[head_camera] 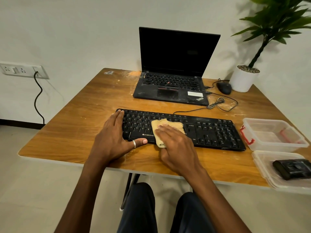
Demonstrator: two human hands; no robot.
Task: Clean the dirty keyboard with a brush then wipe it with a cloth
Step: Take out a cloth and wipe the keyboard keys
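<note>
Two hands are laid on the keyboard (215, 132), which is set across the near middle of the table (75, 125), its cable trailing off toward the laptop (171, 88) behind it. The left end of the keyboard is braced by the left hand (112, 140): fingers held straight and close together over the keys, thumb stretched along the front edge, a ring (134, 144) seen on that thumb. The cloth (161, 122), yellowish and folded, is pressed flat onto the middle keys by the right hand (178, 145), fingers extended side by side on top of it; nothing is pinched, and the thumb's part cannot be made out. One fold of the cloth is draped over the keyboard's front edge. Pale dust is scattered on the tabletop and on the laptop, whose lid is raised and screen dark. A mouse (224, 87) is parked just beside a white pot (243, 78) at the far right corner. Off the keyboard's right end, a clear box (264, 120) with red clips is seen, and nearer, a second box (276, 153) in which a dark object (292, 168) is lying.
</note>
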